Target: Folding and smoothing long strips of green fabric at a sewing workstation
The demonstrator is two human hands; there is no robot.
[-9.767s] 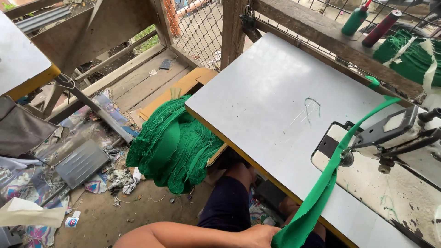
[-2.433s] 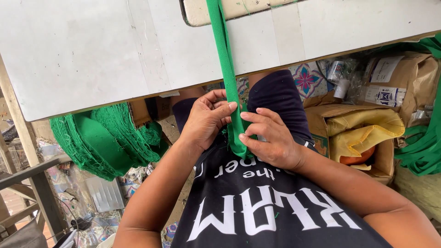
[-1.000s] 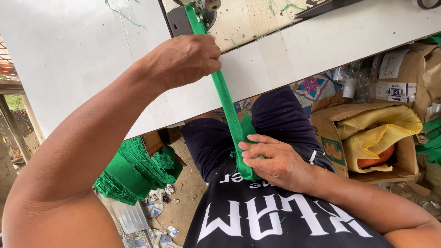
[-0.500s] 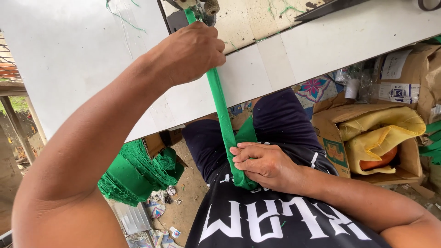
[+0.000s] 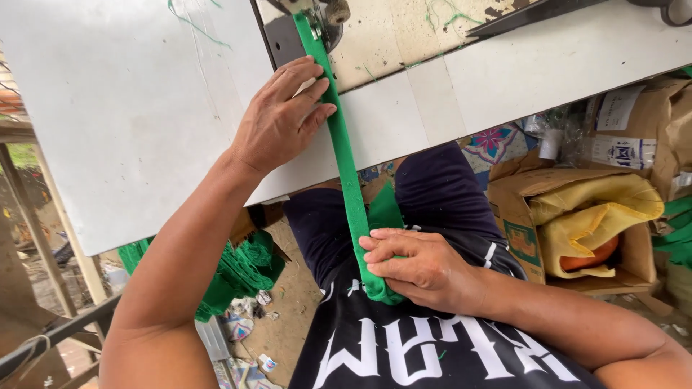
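Our left hand (image 5: 277, 119) is now lying flat, pressing the green strip (image 5: 344, 155) on the bench (image 5: 130, 130); our right hand (image 5: 418, 266) is pinching it, and uneven tension could skew it

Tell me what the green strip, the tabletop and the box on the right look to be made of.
Green strip: soft woven or knit fabric, matte; it folds and bunches under the right hand. Tabletop: smooth white laminate or painted board, probably; flat, slight sheen, scuffed, with loose threads on it. Box: brown corrugated cardboard, matte, with creased, bent flaps.
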